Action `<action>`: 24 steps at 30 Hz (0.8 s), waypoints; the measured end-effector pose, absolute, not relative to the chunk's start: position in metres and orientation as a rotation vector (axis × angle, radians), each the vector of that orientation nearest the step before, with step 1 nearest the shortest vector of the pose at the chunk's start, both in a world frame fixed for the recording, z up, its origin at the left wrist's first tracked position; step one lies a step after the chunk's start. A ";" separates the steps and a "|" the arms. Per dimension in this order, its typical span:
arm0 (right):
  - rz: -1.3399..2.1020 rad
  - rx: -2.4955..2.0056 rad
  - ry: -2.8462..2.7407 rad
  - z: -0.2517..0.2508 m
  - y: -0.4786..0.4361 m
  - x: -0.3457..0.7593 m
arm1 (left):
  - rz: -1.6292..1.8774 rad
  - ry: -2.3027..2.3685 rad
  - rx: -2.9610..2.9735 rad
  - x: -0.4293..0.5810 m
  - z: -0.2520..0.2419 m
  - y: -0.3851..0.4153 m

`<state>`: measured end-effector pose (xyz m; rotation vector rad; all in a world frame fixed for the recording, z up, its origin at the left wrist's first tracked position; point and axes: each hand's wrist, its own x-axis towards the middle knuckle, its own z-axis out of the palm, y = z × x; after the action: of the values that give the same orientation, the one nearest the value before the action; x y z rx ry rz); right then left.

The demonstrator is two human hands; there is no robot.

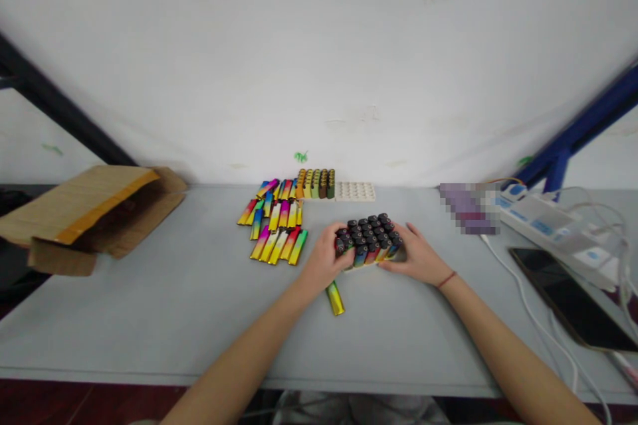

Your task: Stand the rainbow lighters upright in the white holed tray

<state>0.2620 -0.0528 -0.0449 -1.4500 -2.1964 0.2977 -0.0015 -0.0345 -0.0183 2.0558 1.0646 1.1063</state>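
Upright lighter-like pieces (371,232) with black tops and colourful bodies stand packed in rows in a white tray (359,268). My left hand (326,257) is closed around the left side of this block, its thumb at the front corner. On the opposite side, my right hand (416,257) grips the block with its thumb along the lower front edge. One loose shiny yellow-green sleeve (335,299) lies on the table just in front of my left hand. Several rainbow-and-gold sleeves (279,244) lie in loose rows to the left.
Behind stand gold-topped pieces (316,184) in rows, beside a white holed tray (355,191). An open cardboard box (84,202) lies at the left. At the right are a phone (568,295), a power strip (553,229), white cables and a blurred purple item (466,209).
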 end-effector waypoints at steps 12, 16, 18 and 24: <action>0.303 -1.455 -2.213 -0.044 -0.053 0.262 | 1.468 0.861 2.182 -0.003 -0.020 -0.032; 0.301 -1.464 -2.205 -0.044 -0.054 0.261 | 1.629 0.921 2.031 0.001 -0.022 -0.028; 0.303 -1.469 -2.205 -0.044 -0.054 0.261 | 1.646 1.013 1.904 0.003 -0.020 -0.026; 0.307 -1.483 -2.216 -0.042 -0.054 0.262 | 1.702 1.283 1.445 0.005 -0.014 -0.010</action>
<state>0.2622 -0.0538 -0.0419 -1.4831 -2.2162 0.3067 0.0051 -0.0099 -0.0143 1.4450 1.2825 1.7017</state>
